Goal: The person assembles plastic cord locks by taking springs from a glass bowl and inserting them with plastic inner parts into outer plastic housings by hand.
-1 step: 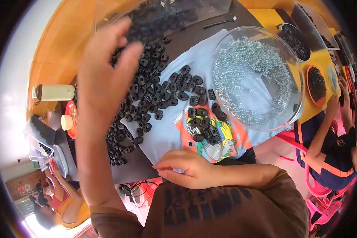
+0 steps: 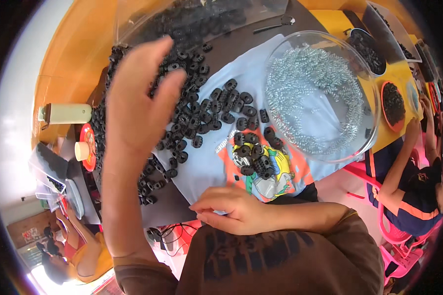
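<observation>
My left hand (image 2: 145, 93) hovers over a heap of black plastic cord locks (image 2: 189, 110), its thumb apart from the fingers; it appears empty, slightly blurred. The small oval pieces spread from the dark table onto a light blue printed cloth (image 2: 197, 172). Closer to me on the cloth lies a small group of the same black pieces (image 2: 255, 155). My right hand (image 2: 231, 209) rests at the cloth's near edge with fingers curled against the thumb. Whatever it may hold is hidden. To the right, a round clear tub (image 2: 376, 115) contains many small metal springs (image 2: 310, 73).
A clear bin of black pieces (image 2: 192, 19) stands at the back. At left are a pale green bottle (image 2: 71, 113) and a red plate (image 2: 89, 160) with a cream cup. Other people (image 2: 403, 182) work at both sides. A black-handled tool (image 2: 273, 26) lies behind the tub.
My left hand has shifted slightly right and toward me over the heap, uncovering more black pieces behind it. My right hand stays where it was.
</observation>
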`<state>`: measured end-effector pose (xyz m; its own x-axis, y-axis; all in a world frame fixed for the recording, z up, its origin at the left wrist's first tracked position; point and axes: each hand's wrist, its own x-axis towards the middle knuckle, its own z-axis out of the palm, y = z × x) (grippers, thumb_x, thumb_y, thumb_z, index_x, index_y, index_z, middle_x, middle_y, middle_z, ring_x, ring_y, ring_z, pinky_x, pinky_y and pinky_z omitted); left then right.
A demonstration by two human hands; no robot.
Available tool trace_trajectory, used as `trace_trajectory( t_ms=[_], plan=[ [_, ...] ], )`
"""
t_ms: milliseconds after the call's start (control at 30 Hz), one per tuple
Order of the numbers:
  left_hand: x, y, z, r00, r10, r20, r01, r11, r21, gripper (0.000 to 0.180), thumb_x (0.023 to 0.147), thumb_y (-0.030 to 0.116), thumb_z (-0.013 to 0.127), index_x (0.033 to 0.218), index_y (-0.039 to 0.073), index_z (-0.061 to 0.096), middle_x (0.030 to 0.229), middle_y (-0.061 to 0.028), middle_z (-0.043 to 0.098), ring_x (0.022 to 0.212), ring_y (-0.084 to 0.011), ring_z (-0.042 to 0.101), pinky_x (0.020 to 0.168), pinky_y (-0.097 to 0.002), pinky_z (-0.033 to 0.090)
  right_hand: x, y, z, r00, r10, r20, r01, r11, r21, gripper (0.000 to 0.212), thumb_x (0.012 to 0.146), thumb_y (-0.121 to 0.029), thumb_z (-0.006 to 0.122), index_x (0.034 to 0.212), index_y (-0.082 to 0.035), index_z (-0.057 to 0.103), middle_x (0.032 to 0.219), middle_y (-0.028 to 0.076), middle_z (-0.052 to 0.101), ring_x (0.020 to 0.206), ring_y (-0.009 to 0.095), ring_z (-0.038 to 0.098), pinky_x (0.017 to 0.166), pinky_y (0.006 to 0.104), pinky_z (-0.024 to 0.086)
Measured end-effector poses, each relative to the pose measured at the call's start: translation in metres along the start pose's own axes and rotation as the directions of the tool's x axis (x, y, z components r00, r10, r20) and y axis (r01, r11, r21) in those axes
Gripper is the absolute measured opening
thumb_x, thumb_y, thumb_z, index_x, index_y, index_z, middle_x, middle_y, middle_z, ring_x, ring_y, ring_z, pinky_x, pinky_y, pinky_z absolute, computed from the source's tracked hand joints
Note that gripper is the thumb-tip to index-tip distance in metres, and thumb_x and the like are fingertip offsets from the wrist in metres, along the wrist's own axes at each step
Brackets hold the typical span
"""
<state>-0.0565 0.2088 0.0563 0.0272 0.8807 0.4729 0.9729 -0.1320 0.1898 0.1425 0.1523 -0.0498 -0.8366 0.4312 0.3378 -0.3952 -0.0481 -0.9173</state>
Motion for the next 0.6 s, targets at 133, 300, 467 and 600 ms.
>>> trace_trajectory(
  t_ms=[133, 300, 467, 600],
  plan=[
    [-0.052, 0.011, 0.02, 0.947, -0.087, 0.308, 0.057, 0.993, 0.105, 0.049, 0.076, 0.017, 0.066, 0.122, 0.005, 0.054, 0.132, -0.0138, 0.047, 0.124, -0.0318, 0.041, 0.103, -0.041, 0.029, 0.0, 0.002, 0.003, 0.998, 0.05, 0.034, -0.049, 0.998, -0.04, 0.016, 0.084, -0.008, 0.058, 0.098, 0.001, 0.06, 0.085, 0.012, 0.059, 0.076, 0.028, 0.059, 0.064, 0.0354, 0.047],
    [-0.09, 0.007, 0.023, 0.907, -0.154, 0.392, 0.078, 0.976, 0.204, 0.047, 0.077, 0.018, 0.064, 0.122, 0.007, 0.054, 0.129, -0.0117, 0.05, 0.124, -0.0291, 0.041, 0.103, -0.0444, 0.027, 0.0, 0.003, 0.0, 0.995, 0.078, 0.067, -0.072, 0.993, -0.092, 0.02, 0.082, -0.003, 0.061, 0.102, 0.0, 0.061, 0.089, 0.011, 0.062, 0.078, 0.024, 0.062, 0.064, 0.0329, 0.048],
    [-0.122, -0.006, 0.004, 0.922, -0.23, 0.31, 0.161, 0.959, 0.233, 0.048, 0.074, 0.018, 0.067, 0.119, 0.008, 0.057, 0.123, -0.0097, 0.054, 0.118, -0.0284, 0.047, 0.1, -0.0449, 0.032, 0.005, 0.002, 0.002, 0.999, 0.041, 0.03, -0.037, 0.994, -0.104, 0.025, 0.078, 0.003, 0.063, 0.103, 0.001, 0.062, 0.087, 0.012, 0.062, 0.075, 0.024, 0.062, 0.062, 0.0315, 0.048],
    [-0.138, -0.015, -0.005, 0.917, -0.296, 0.266, 0.228, 0.939, 0.258, 0.047, 0.077, 0.019, 0.066, 0.121, 0.006, 0.055, 0.123, -0.0121, 0.053, 0.118, -0.0313, 0.047, 0.1, -0.0455, 0.032, 0.008, 0.004, 0.004, 0.995, 0.075, 0.065, -0.07, 0.994, -0.086, 0.025, 0.077, 0.004, 0.064, 0.102, 0.002, 0.062, 0.086, 0.013, 0.062, 0.074, 0.024, 0.063, 0.062, 0.0306, 0.049]
  ],
)
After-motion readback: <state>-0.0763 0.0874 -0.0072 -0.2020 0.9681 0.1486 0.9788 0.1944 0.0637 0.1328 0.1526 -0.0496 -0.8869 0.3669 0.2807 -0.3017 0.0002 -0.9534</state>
